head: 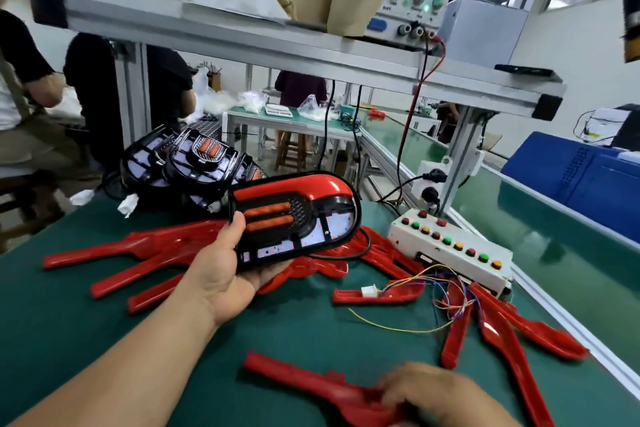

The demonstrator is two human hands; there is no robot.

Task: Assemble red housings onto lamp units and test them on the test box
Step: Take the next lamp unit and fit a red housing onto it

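Lamp unit (304, 222) with red housing (294, 189) along its top edge, held above the mat at centre. Left hand (221, 267) wrapped round its near end, thumb on the face. Test box (450, 246) at 3 o'clock, close to the bench edge. Right hand (433, 395) at 5 o'clock, blurred over a loose housing (294, 373); grip impossible to tell. Bare green mat (86, 322) at 8 o'clock.

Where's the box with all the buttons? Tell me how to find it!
Look at the green bench, then along its right edge. The test box sits there, long and white, among scattered red housings. Only it has rows of red, green and yellow buttons on top.
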